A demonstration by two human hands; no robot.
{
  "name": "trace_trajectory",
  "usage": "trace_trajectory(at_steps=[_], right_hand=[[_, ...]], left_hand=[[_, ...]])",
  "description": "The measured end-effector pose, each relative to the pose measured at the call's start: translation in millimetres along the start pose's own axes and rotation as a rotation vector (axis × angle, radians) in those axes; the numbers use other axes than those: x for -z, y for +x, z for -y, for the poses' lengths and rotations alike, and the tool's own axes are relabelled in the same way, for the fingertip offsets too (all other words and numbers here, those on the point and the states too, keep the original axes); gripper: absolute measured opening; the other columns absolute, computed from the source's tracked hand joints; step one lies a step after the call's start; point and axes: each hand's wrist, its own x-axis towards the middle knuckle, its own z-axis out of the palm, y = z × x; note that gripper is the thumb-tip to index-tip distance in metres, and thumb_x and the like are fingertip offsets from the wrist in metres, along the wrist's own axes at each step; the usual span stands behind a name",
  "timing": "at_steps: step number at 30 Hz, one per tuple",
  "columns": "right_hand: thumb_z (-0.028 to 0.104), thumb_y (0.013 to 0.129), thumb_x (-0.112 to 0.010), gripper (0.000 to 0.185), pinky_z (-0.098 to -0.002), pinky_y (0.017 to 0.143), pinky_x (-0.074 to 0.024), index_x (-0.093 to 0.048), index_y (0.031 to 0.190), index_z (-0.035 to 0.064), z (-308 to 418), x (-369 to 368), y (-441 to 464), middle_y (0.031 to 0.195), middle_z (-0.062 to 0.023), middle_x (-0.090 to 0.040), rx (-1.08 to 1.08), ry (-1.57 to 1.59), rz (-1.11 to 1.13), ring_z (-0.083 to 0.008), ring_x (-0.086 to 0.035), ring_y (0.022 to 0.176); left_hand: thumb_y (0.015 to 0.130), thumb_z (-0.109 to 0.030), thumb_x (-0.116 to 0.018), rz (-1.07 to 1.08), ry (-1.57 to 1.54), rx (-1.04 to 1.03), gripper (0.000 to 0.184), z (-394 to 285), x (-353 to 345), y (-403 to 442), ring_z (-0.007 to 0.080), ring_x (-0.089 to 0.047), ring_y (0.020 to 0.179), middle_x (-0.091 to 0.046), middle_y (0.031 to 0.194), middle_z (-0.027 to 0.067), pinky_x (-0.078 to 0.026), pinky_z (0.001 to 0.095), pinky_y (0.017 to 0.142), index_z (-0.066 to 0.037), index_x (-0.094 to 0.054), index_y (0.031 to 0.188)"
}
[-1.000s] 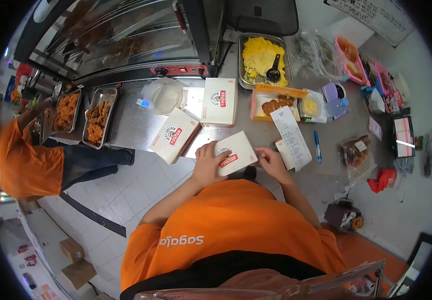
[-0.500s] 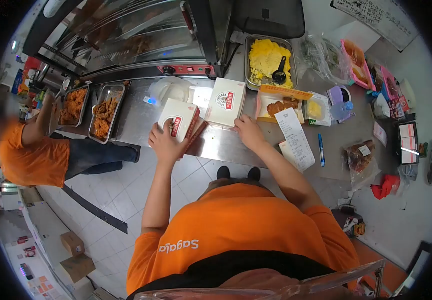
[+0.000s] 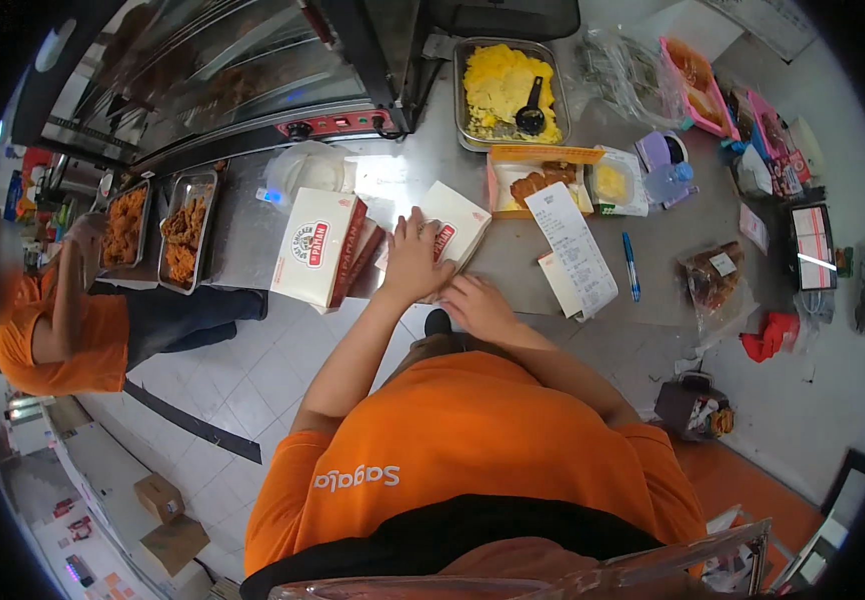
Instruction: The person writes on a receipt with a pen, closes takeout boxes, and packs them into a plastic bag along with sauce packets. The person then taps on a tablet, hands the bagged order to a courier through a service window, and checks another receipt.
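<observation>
A white takeaway box [image 3: 461, 218] with a red chicken logo sits turned at an angle on the steel counter. My left hand [image 3: 415, 262] lies on its lid with fingers spread, covering part of the logo. At the near edge of this box, my right hand [image 3: 477, 306] has its fingers bent against the front side; the fingertips are partly hidden. To the left stands another white takeaway box [image 3: 305, 250] with red sides, no hand on it. Part of a further red-sided box [image 3: 371, 246] shows beside it.
An open box with fried chicken [image 3: 543, 185], a receipt [image 3: 575, 245] and a blue pen [image 3: 632, 267] lie on the right. Behind is a tray of yellow rice [image 3: 493, 75] with a black scoop. A co-worker [image 3: 63, 320] stands left by fried chicken trays [image 3: 189, 232].
My left hand has moved from the left box onto the right box. That right box has turned and come nearer me, and my right hand has drawn in to its front edge.
</observation>
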Motion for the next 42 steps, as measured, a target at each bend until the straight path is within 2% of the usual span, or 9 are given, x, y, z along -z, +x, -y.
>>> trace_trajectory(at_steps=[11, 14, 18, 22, 27, 30, 33, 36, 42], right_hand=[[0.011, 0.076, -0.055, 0.008, -0.0371, 0.079, -0.0415, -0.06, 0.082, 0.0102, -33.5, 4.2, -21.9, 0.087, -0.0031, -0.05, 0.08, -0.031, -0.081, -0.0231, -0.049, 0.091], [0.013, 0.074, -0.057, 0.006, -0.0366, 0.077, -0.0378, -0.059, 0.079, 0.012, -28.0, 1.7, -27.6, 0.085, -0.0016, -0.05, 0.11, -0.066, -0.14, -0.0208, -0.048, 0.088], [0.016, 0.073, -0.059, 0.004, -0.036, 0.076, -0.0342, -0.06, 0.077, 0.0139, -23.0, -0.6, -27.7, 0.082, -0.0003, -0.049, 0.128, -0.105, -0.187, -0.0196, -0.047, 0.086], [0.016, 0.075, -0.061, 0.004, -0.0362, 0.077, -0.0344, -0.06, 0.078, 0.0135, -25.2, 3.2, -24.0, 0.083, -0.0002, -0.049, 0.171, -0.071, -0.174, -0.0201, -0.047, 0.086], [0.01, 0.075, -0.064, 0.007, -0.0395, 0.075, -0.0367, -0.059, 0.08, 0.0108, -24.2, 21.7, -9.7, 0.083, -0.0005, -0.05, 0.032, -0.062, -0.452, -0.0232, -0.048, 0.085], [0.009, 0.074, -0.065, 0.009, -0.0421, 0.074, -0.0386, -0.06, 0.082, 0.009, -31.7, 53.9, 27.9, 0.086, -0.003, -0.052, -0.152, -0.051, -0.757, -0.0262, -0.049, 0.083], [0.016, 0.074, -0.067, 0.016, -0.0423, 0.077, -0.039, -0.061, 0.086, 0.0084, -60.6, 66.1, 36.5, 0.092, -0.0052, -0.054, -0.232, 0.162, -0.283, -0.0263, -0.05, 0.088], [0.024, 0.074, -0.069, 0.024, -0.04, 0.082, -0.0375, -0.062, 0.089, 0.0079, -45.6, 62.7, 39.2, 0.096, -0.0067, -0.056, 0.019, -0.013, -0.005, -0.0245, -0.05, 0.094], [0.022, 0.077, -0.066, 0.021, -0.0376, 0.082, -0.0395, -0.066, 0.092, 0.0074, -31.8, 30.2, 36.5, 0.085, -0.005, -0.06, 0.044, -0.312, -0.097, -0.0237, -0.055, 0.087]], left_hand=[[0.057, -0.038, -0.075, 0.166, 0.077, -0.057, 0.079, -18.4, 12.0, -1.3, 0.0436, -0.031, 0.127, -0.028, 0.141, 0.022, -0.032, 0.063, 0.096, -0.008, -0.047, 0.125], [0.058, -0.031, -0.074, 0.097, -0.058, -0.257, 0.071, -6.5, 10.6, 2.1, 0.0418, -0.044, 0.118, -0.042, 0.132, 0.0239, -0.038, 0.0539, 0.095, -0.005, -0.052, 0.12], [0.069, -0.024, -0.068, 0.203, -0.47, -0.169, 0.052, -2.0, 54.3, 19.4, 0.0236, -0.062, 0.096, -0.064, 0.102, 0.0192, -0.047, 0.0306, 0.086, 0.002, -0.058, 0.113], [0.081, -0.018, -0.06, 0.301, -0.779, 0.142, 0.035, 16.2, 86.5, 40.6, 0.016, -0.062, 0.087, -0.066, 0.097, 0.0101, -0.048, 0.0288, 0.078, 0.003, -0.06, 0.109], [0.08, -0.031, -0.066, 0.11, -0.267, -0.058, 0.047, 8.1, 118.9, 23.6, 0.0282, -0.064, 0.091, -0.064, 0.106, 0.0173, -0.051, 0.0345, 0.077, 0.002, -0.057, 0.111], [0.076, -0.029, -0.07, 0.067, -0.242, 0.062, 0.047, -9.4, 118.0, -11.2, 0.0325, -0.062, 0.092, -0.062, 0.106, 0.0184, -0.05, 0.0382, 0.078, -0.001, -0.058, 0.11], [0.075, -0.025, -0.07, -0.091, -0.195, -0.032, 0.039, -5.8, 106.1, -32.5, 0.0329, -0.062, 0.089, -0.063, 0.1, 0.0181, -0.05, 0.0383, 0.075, -0.002, -0.06, 0.105], [0.076, -0.019, -0.067, -0.196, -0.267, 0.078, 0.032, 12.2, 90.9, -34.1, 0.0329, -0.062, 0.085, -0.064, 0.095, 0.0169, -0.05, 0.0386, 0.073, -0.002, -0.061, 0.102], [0.077, -0.014, -0.064, -0.42, -0.356, 0.176, 0.021, 17.1, 78.3, -27.4, 0.0324, -0.064, 0.08, -0.065, 0.087, 0.0168, -0.05, 0.0375, 0.07, 0.0, -0.063, 0.092]])
